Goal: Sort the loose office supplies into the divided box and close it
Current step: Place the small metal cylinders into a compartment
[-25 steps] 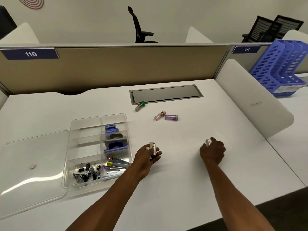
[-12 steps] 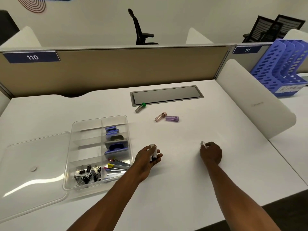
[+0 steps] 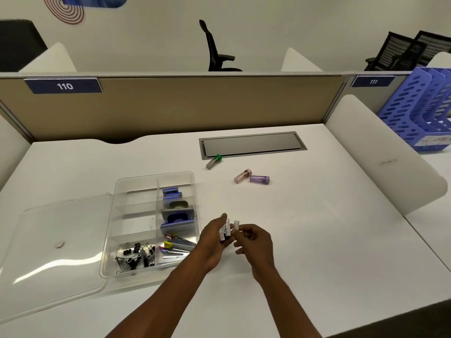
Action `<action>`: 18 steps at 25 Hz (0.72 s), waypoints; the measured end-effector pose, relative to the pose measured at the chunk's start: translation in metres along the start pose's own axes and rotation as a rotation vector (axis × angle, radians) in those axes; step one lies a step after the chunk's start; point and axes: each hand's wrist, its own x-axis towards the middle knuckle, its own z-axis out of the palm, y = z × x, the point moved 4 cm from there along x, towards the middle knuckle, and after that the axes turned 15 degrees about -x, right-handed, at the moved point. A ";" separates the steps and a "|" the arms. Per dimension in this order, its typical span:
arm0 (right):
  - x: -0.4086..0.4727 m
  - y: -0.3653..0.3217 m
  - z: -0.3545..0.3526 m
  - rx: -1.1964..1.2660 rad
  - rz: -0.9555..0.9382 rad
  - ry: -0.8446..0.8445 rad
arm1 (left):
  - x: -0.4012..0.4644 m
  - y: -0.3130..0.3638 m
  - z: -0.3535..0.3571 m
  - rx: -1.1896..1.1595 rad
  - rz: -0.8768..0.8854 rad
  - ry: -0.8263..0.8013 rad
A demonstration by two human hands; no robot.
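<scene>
A clear divided box (image 3: 136, 191) stands open on the white desk, holding black binder clips, blue staple boxes, a stapler and lead cases. Its clear lid (image 3: 56, 252) lies flat to the left. Just right of the box, my left hand (image 3: 212, 242) is shut on a bundle of small white tubes (image 3: 225, 230). My right hand (image 3: 253, 242) is beside it, pinching one small white tube (image 3: 236, 225) close to the bundle. Farther back on the desk lie a green-capped tube (image 3: 214, 161), a pink tube (image 3: 242, 176) and a purple tube (image 3: 259, 179).
A grey cable hatch (image 3: 251, 145) is set into the desk behind the loose tubes. A tan partition (image 3: 195, 103) closes the back, a white divider (image 3: 380, 154) the right side. Blue file racks (image 3: 424, 111) stand on the neighbouring desk.
My right hand has lifted off the desk with a small white tube and moved left, up to my left hand. My left hand has risen slightly with its bundle.
</scene>
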 end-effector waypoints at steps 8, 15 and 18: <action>-0.010 -0.011 0.013 -0.226 -0.160 0.072 | -0.013 0.004 -0.004 0.034 0.064 -0.025; -0.009 -0.012 0.031 -0.035 0.049 0.078 | -0.029 0.027 -0.024 0.037 0.119 0.069; -0.021 -0.025 0.059 0.074 0.078 -0.148 | -0.043 0.043 -0.039 0.039 0.180 0.088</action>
